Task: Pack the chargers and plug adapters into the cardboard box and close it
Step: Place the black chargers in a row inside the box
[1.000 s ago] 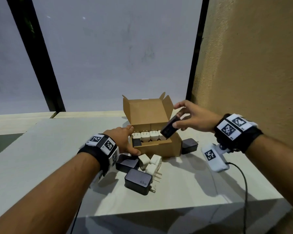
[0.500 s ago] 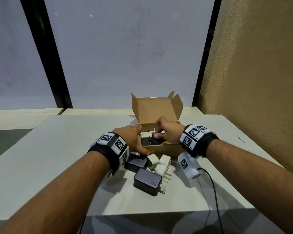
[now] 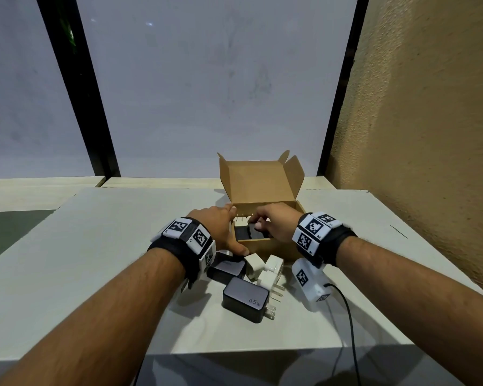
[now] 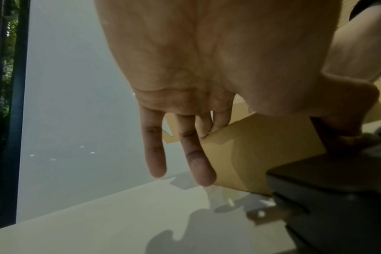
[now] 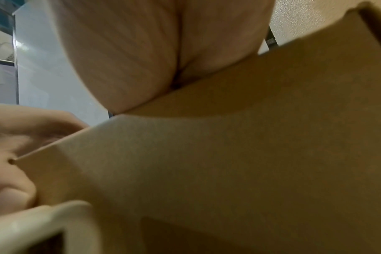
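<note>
The open cardboard box stands mid-table with its lid up. My left hand steadies its left wall, fingers straight down the side and the thumb on the front corner. My right hand reaches into the box and pinches a black charger that stands beside another black one and a white charger with its prongs up. The right wrist view shows mostly the box's wall.
Loose on the table before the box lie a black 65 W charger, a second black charger and two white plug adapters. A rough tan wall rises at the right. The table's front edge is near.
My right hand brought the black charger from the box's right side down into the box. The left hand has stayed on the box's left wall.
</note>
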Available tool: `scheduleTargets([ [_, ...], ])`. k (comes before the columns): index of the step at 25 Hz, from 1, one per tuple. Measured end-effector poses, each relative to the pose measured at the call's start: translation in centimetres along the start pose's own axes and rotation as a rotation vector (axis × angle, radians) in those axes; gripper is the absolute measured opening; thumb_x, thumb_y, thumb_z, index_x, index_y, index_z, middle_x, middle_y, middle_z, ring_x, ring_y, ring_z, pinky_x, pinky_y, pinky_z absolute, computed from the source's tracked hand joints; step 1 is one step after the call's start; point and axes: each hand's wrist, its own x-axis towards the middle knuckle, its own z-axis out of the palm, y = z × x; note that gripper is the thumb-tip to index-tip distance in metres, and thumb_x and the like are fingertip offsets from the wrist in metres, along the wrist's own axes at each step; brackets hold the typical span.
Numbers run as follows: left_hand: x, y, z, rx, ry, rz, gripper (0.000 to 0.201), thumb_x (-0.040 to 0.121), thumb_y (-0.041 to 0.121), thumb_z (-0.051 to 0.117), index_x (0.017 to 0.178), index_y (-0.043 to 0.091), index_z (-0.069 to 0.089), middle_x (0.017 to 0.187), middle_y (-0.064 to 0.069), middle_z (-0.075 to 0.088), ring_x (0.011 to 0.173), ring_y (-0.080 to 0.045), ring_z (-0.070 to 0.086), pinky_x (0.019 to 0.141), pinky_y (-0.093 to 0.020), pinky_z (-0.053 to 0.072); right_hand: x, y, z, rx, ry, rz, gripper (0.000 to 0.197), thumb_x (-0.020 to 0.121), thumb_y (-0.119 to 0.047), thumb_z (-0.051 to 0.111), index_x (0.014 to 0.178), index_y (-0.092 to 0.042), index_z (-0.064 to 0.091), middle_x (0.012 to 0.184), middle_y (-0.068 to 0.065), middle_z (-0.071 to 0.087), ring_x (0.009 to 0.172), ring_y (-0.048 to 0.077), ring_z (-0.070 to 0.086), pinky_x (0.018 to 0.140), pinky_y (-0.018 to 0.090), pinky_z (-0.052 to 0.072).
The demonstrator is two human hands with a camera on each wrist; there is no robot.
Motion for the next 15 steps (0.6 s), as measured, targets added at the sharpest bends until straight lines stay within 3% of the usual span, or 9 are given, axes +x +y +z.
scheduleTargets([
  [7,0.3,-0.1,0.2,-0.001,-0.003,0.018,0.106,0.06,0.076,0.067,0.143,0.019,0.034,0.139,0.001,0.05,0.113,-0.024,0.057,0.083,-0.038,0.05,0.3,-0.8,-0.4,-0.242,-0.136,-0.03,0.037,0.097,-0.008,0.041,0.129,-0.015,0.06,0.127,0.008,0.063,0.116,0.027,0.056,0.094,0.03,0.042],
  [11,0.5,-0.2,0.3,-0.001,-0.011,0.011,0.109,0.06,0.077,0.066,0.146,0.02,0.03,0.144,0.001,0.046,0.117,-0.025,0.056,0.089,-0.04,0.051,-0.7,-0.5,-2.0,-0.213,-0.144,-0.031,0.037,0.096,-0.007,0.045,0.128,-0.016,0.06,0.116,0.001,0.065,0.105,0.02,0.059,0.088,0.027,0.044],
  [15,0.5,-0.1,0.3,0.011,-0.018,0.011,0.107,0.062,0.076,0.066,0.145,0.019,0.03,0.146,0.001,0.044,0.117,-0.026,0.056,0.091,-0.043,0.051,-2.2,2.6,-5.7,-0.022,0.017,-0.026,0.034,0.093,-0.005,0.052,0.12,-0.02,0.066,0.109,-0.006,0.069,0.097,0.009,0.062,0.094,0.027,0.048],
])
